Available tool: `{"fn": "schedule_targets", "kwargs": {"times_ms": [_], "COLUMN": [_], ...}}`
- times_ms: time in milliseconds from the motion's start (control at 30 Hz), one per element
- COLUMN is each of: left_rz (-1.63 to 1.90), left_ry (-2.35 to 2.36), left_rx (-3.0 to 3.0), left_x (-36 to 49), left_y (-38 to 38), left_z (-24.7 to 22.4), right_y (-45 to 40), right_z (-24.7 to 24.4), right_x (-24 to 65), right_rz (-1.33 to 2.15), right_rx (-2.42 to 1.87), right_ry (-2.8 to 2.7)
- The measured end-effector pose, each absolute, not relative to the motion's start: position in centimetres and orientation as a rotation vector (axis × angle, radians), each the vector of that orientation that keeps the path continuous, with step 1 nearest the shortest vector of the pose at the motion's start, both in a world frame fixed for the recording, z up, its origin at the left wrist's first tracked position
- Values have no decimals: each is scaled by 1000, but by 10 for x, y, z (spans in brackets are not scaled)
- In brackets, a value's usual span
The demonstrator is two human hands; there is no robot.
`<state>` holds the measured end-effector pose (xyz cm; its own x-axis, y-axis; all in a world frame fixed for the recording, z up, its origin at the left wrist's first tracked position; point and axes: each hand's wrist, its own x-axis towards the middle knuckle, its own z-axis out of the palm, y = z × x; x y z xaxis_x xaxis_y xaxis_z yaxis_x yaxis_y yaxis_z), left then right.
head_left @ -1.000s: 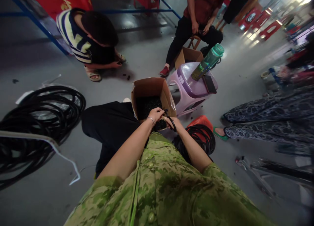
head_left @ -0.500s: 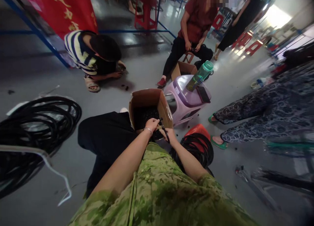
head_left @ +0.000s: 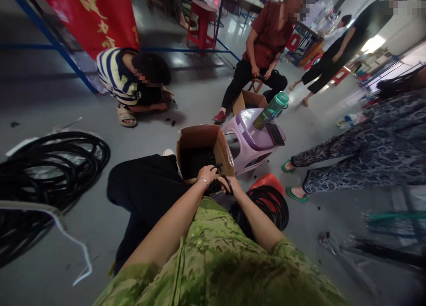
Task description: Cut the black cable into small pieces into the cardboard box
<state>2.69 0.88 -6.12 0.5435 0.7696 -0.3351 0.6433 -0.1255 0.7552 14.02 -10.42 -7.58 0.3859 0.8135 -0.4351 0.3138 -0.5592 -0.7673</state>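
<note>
My right hand is closed round black-handled scissors, whose blades point up and left toward my other hand. My left hand, with a bracelet at the wrist, pinches a small black part beside the blades. Its exact kind is too small to make out. Both hands are over the near edge of an open cardboard box. Many small black pieces lie inside it.
A purple stool bears a green bottle and a dark phone. Coiled black tubing lies at left and by a red bag. One person crouches; another sits; a third person's patterned trousers are close right.
The view has tilted slightly, so the surroundings sit a little lower. My hands stay close together over the box, with the scissors still in the right. The standing person at upper right has shifted.
</note>
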Motion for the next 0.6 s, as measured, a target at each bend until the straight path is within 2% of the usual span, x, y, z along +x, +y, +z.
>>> {"fn": "schedule_targets", "kwargs": {"times_ms": [233, 600], "left_rz": [116, 123], "left_ry": [1148, 1160], "left_rx": [1914, 1839], "left_x": [24, 25], "left_y": [6, 10], "left_z": [-48, -55], "right_y": [-93, -109], "right_z": [-76, -93], "right_x": [153, 147], "right_rz": [1215, 938], "right_rx": [-2012, -2101], "right_ry": [-895, -1121]}}
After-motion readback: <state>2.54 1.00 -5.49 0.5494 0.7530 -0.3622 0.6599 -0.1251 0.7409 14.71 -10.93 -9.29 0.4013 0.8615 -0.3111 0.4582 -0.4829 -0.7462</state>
